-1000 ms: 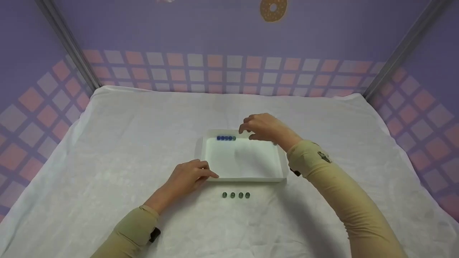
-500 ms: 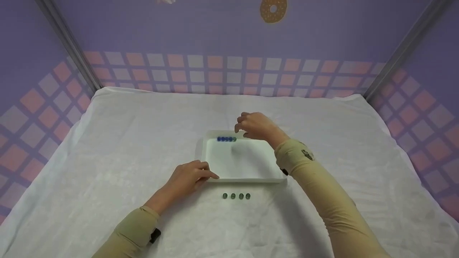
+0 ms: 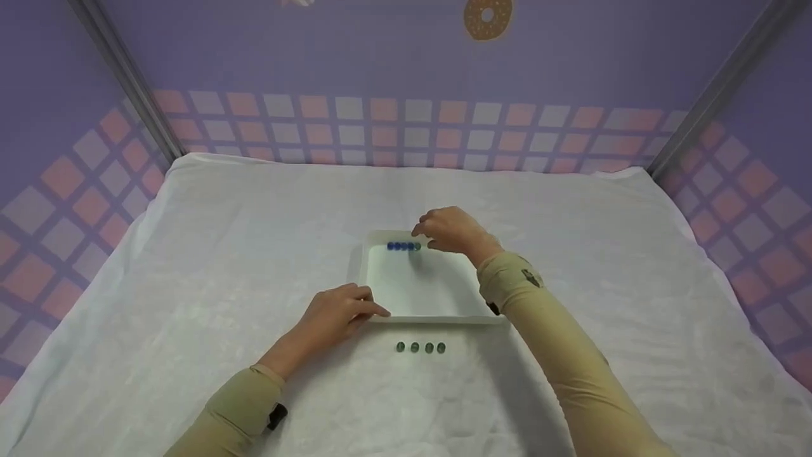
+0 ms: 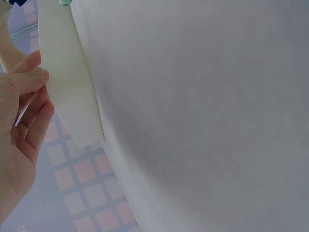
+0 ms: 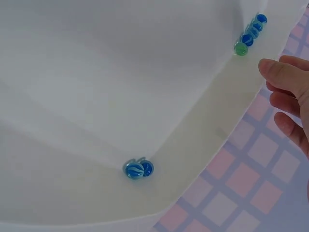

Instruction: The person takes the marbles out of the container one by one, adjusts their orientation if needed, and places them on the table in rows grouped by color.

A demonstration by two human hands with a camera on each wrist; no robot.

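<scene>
Right hand [image 3: 451, 230] sits farther left along the far edge of the white tray [image 3: 412, 295] than a second ago; left hand [image 3: 333, 312] is unchanged, pinching the tray's near edge between thumb and fingers close to the near-left corner. Right hand: fingers loosely bent, thumb apart from the forefinger, held at the far wall just beside the marble row. Row along the far edge, toward the far-left corner: four blue marbles [image 3: 398, 246], then one green marble [image 5: 241, 49] at the right end. Right wrist view: two blue marbles [image 5: 134, 170] in the far-right corner. Four loose green marbles [image 3: 414, 348] line the worktop [image 3: 254, 254] before the near edge, slightly spaced.
</scene>
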